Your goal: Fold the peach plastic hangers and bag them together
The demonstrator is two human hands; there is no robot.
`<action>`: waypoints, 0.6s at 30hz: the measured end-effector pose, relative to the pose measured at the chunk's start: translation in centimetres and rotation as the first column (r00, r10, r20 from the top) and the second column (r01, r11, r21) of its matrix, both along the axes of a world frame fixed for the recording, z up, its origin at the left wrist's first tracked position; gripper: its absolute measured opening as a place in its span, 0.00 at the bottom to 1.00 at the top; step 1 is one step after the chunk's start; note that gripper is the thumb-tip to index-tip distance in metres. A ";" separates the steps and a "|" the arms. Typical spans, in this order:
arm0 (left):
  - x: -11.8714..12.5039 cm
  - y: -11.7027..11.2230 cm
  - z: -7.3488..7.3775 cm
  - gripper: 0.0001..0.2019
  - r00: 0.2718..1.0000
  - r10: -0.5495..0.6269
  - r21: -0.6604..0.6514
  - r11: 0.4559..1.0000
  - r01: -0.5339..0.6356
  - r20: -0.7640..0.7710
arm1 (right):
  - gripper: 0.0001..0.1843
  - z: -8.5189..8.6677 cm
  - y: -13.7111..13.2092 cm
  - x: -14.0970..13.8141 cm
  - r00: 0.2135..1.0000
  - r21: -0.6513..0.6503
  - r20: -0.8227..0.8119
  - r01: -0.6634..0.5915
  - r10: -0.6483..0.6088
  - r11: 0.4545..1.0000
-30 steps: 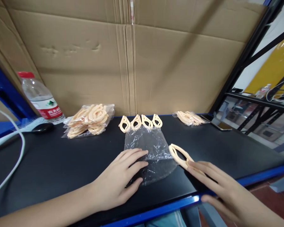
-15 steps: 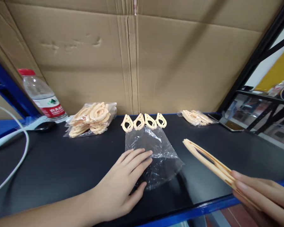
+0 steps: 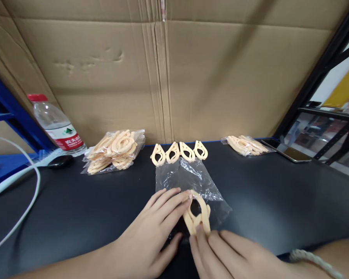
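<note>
"农夫山" on bottle label (image 3: 66, 138), left hand (image 3: 154, 228) splayed, right hand (image 3: 232, 254) tight on beige loop (image 3: 203, 204)

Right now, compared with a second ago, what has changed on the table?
The right hand has swung the cream folding hanger rightward, then back left over the near part of the clear plastic bag. The left hand, still on the bag, now meets or nearly meets its edge. Unchanged: the row of four hangers and the water bottle.

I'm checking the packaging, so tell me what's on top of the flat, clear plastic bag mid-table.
The left hand and a cream, looped piece held by the right hand overlap the near part of the bag. The covered section can't be seen.
</note>
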State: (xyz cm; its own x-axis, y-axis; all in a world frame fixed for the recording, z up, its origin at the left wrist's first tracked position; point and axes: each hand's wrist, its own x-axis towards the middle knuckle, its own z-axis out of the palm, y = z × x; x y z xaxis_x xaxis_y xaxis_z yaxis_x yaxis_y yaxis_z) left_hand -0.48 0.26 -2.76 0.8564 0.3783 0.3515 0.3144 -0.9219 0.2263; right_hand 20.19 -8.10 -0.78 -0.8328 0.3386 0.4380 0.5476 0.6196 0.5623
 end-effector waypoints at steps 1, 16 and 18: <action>0.0 0.1 0.1 0.33 1.000 -0.005 -0.004 1.000 0.005 -0.009 | 0.13 -0.3 0.4 -0.4 0.999 0.015 -0.028 0.023 -0.023 1.000; 0.1 -0.2 0.1 0.39 1.000 0.021 -0.026 0.999 -0.022 -0.021 | 0.16 -1.7 3.0 -2.9 0.916 -0.018 0.025 0.401 -0.401 0.916; 0.0 -0.3 0.0 0.39 0.999 0.031 -0.027 0.999 -0.032 -0.027 | 0.12 -1.3 3.6 -2.6 0.928 -0.020 0.026 0.373 -0.373 0.928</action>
